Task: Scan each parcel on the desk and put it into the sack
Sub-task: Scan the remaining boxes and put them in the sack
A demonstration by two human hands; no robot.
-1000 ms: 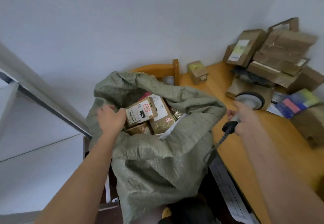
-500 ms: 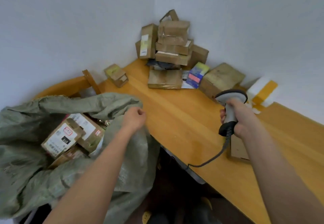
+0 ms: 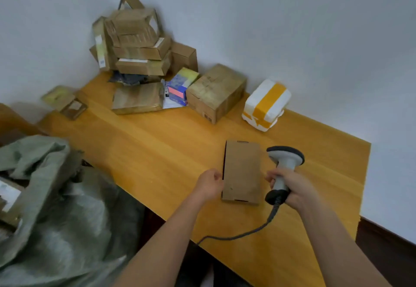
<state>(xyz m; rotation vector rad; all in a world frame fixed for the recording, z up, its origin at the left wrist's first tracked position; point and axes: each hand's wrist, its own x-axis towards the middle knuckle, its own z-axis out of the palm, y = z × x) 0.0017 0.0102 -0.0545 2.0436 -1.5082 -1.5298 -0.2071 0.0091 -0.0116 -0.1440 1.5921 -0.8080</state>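
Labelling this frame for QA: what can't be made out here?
- Flat brown cardboard parcel, head view: plain face up, any label is underneath, hidden.
- Left hand: fingertips at the parcel's edge, grip unclear.
- Green woven sack: cut off by the left edge, contents mostly hidden.
- Corner stack of brown boxes: motion-blurred, labels unreadable.
- Grey handheld scanner, in the right hand: window faces away.
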